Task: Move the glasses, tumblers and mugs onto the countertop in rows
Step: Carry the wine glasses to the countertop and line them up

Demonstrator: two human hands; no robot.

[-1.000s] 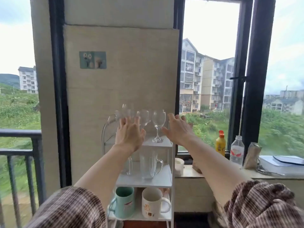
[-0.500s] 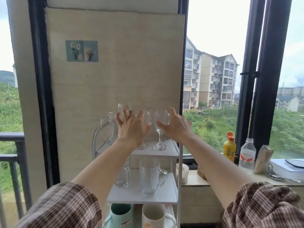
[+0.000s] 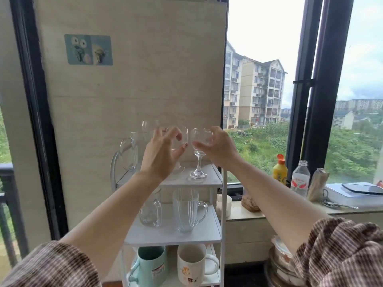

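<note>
A white three-tier rack (image 3: 207,179) holds the glassware. On its top shelf stand three wine glasses and a clear pitcher (image 3: 128,152). My left hand (image 3: 161,156) curls thumb and fingers round the bowl of the middle wine glass (image 3: 182,135). My right hand (image 3: 217,148) curls round the bowl of the right wine glass (image 3: 199,162), whose foot rests on the shelf. A third wine glass (image 3: 148,126) stands behind my left hand. Two clear glass mugs (image 3: 187,212) occupy the middle shelf. A teal mug (image 3: 151,264) and a white mug (image 3: 190,264) sit on the bottom shelf.
The stone countertop (image 3: 244,214) runs right of the rack under the window. On it are a white cup (image 3: 226,204), a yellow bottle (image 3: 279,169), a water bottle (image 3: 300,180), a paper bag (image 3: 317,183) and a white box (image 3: 356,195). Stacked bowls (image 3: 279,266) sit low on the right.
Both hands reached forward from flat and spread to curled round the two front wine glasses. The view moved closer to the rack.
</note>
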